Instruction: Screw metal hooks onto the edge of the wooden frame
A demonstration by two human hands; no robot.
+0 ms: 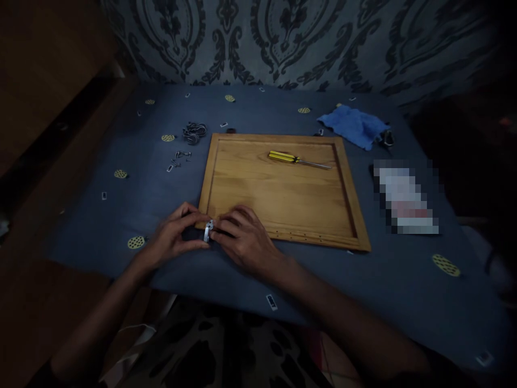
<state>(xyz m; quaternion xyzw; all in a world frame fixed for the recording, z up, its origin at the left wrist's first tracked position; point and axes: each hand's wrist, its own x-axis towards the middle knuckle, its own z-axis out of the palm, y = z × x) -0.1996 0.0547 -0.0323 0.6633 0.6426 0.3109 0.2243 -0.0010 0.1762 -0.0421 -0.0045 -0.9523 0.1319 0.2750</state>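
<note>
A small shiny metal hook (208, 230) is held at the near left corner of a framed wooden board (246, 180). My left hand (173, 237) is closed on it, with the thumb below and the fingers above. From the other side, my right hand (247, 242) has its fingers bent together against the hook and the board's near edge. Whatever sits between those right fingertips is hidden. Along the near edge of the board runs a row of small dark holes. A yellow and black screwdriver (285, 157) lies on the panel, its shaft pointing right.
Left of the board lie a pile of metal hooks (194, 132) and several loose screws (181, 156). A crumpled blue cloth (355, 125) rests at the back right, beside a dark object (388, 138). A blurred-out flat item (406, 199) lies at right on the blue sheet (133, 210).
</note>
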